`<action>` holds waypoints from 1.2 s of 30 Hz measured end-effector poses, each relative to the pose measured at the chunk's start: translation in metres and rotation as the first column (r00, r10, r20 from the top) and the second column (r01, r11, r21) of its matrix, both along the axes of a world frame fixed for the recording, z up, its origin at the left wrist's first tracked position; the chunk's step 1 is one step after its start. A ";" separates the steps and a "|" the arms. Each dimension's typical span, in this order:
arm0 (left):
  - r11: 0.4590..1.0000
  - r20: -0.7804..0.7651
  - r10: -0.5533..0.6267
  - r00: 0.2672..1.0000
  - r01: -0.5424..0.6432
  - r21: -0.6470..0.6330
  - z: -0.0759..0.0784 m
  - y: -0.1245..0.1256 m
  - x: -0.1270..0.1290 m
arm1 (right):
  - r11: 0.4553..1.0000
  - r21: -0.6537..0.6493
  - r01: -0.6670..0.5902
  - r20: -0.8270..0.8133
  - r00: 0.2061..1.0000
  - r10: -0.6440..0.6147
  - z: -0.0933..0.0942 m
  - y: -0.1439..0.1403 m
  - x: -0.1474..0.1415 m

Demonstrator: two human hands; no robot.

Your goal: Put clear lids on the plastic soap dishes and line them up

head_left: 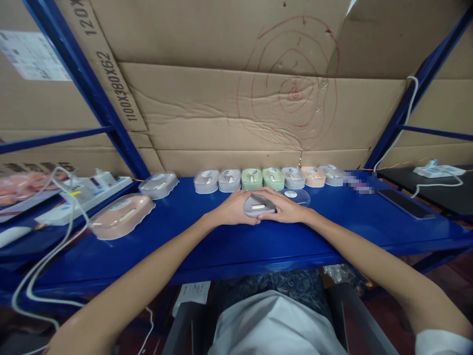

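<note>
A small grey plastic box (253, 207) with rounded corners and a pale oblong piece on its face is held between my two hands. My left hand (236, 208) wraps the box's left side, fingers over the far edge. From the right, my right hand (290, 206) grips it, its thumb along the near edge. Just behind my right hand lies a clear lid (298, 197) with a round label. Beyond my hands stands a row of similar lidded boxes, among them a green box (252, 179), a grey box (229, 181) and a peach box (313, 177).
On the left of the blue table (229, 251) sit a large pink lidded box (123, 214) and a grey one (158, 185), beside a power strip (84, 202) with white cables. A phone (405, 204) lies at right. Cardboard (207, 108) walls the back between blue posts.
</note>
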State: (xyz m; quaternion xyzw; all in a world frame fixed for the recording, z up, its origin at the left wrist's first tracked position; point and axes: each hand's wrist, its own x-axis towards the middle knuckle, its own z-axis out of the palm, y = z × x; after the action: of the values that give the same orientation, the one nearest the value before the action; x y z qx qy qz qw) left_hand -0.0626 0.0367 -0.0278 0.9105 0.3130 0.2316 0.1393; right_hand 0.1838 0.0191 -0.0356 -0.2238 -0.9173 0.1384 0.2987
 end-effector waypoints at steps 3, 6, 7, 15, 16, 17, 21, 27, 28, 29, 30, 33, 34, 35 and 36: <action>1.000 0.013 -0.020 1.000 0.020 -0.009 0.001 -0.001 0.000 | 1.000 -0.005 -0.003 -0.003 1.000 0.003 0.001 -0.001 0.000; 1.000 -0.008 -0.020 1.000 0.020 0.006 0.002 -0.001 0.000 | 1.000 -0.012 -0.012 -0.006 1.000 0.012 0.002 -0.001 0.000; 1.000 -0.013 -0.024 1.000 0.024 0.007 0.002 -0.001 0.000 | 1.000 -0.013 -0.015 -0.008 1.000 0.015 0.002 -0.001 0.000; 0.999 -0.006 -0.034 0.999 0.034 0.009 0.003 0.000 0.000 | 1.000 0.006 0.018 0.001 1.000 -0.018 0.003 -0.002 0.000; 0.999 -0.005 -0.032 0.999 0.032 0.009 0.002 0.000 0.000 | 1.000 0.011 0.023 0.003 1.000 -0.023 0.003 -0.002 0.000; 0.999 -0.003 -0.032 0.999 0.032 0.008 0.002 0.001 0.000 | 1.000 0.017 0.024 0.004 1.000 -0.024 0.004 -0.003 0.000; 1.000 0.011 -0.022 1.000 0.022 0.003 0.000 0.002 -0.001 | 0.999 0.045 0.015 -0.002 1.000 -0.015 0.005 -0.004 -0.001; 1.000 0.027 -0.020 0.999 0.020 -0.013 -0.002 0.003 -0.003 | 0.999 0.025 0.044 -0.009 0.999 -0.044 0.004 -0.003 -0.001; 1.000 0.029 -0.016 0.999 0.017 -0.017 -0.002 0.003 -0.003 | 0.999 0.018 0.048 -0.014 0.999 -0.048 0.003 -0.003 -0.001; 1.000 0.030 -0.012 0.999 0.012 -0.021 -0.002 0.003 -0.004 | 0.999 0.013 0.050 -0.022 0.999 -0.050 0.003 -0.003 -0.001; 1.000 0.029 -0.006 1.000 0.007 -0.025 -0.003 0.003 -0.004 | 0.999 0.010 0.051 -0.031 0.998 -0.051 0.003 -0.003 -0.001; 0.999 0.027 0.011 1.000 -0.010 -0.041 -0.001 0.002 -0.004 | 0.999 0.004 0.049 -0.058 0.997 -0.048 0.003 -0.003 -0.002; 0.999 0.029 0.016 0.999 -0.014 -0.046 0.000 0.001 -0.004 | 0.999 0.000 0.050 -0.066 0.997 -0.050 0.003 -0.002 -0.002; 0.999 0.034 0.017 0.999 -0.015 -0.051 0.001 0.000 -0.004 | 0.999 -0.004 0.053 -0.072 0.996 -0.053 0.003 -0.002 -0.002; 0.999 0.045 0.012 0.999 -0.010 -0.053 0.002 -0.001 -0.003 | 0.998 -0.007 0.056 -0.080 0.995 -0.057 0.003 -0.001 -0.001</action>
State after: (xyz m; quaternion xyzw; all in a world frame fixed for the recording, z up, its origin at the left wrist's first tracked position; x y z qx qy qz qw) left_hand -0.0661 0.0360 -0.0254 0.8993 0.3208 0.2445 0.1690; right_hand 0.1825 0.0179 -0.0330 -0.2446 -0.8977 0.1408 0.3384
